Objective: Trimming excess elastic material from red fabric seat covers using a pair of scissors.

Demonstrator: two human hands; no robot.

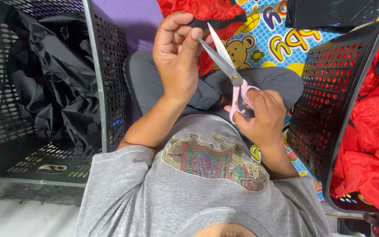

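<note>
My left hand (pixel 176 55) is raised in front of me and pinches the black-trimmed edge of a red fabric piece (pixel 202 11). My right hand (pixel 259 115) grips the pink handles of a pair of scissors (pixel 231 72). The steel blades are parted and point up towards my left fingers, their tips right at the pinched black trim. I sit cross-legged in grey trousers (pixel 154 83) and a grey shirt, and both hands hover above my lap.
A black perforated basket (pixel 106 79) at my left holds crumpled black fabric (pixel 53 74). Another black basket (pixel 330 101) at my right holds red fabric (pixel 373 131). A colourful cartoon mat (pixel 281 39) lies beneath me, and a black plastic bag (pixel 330 13) sits at the top right.
</note>
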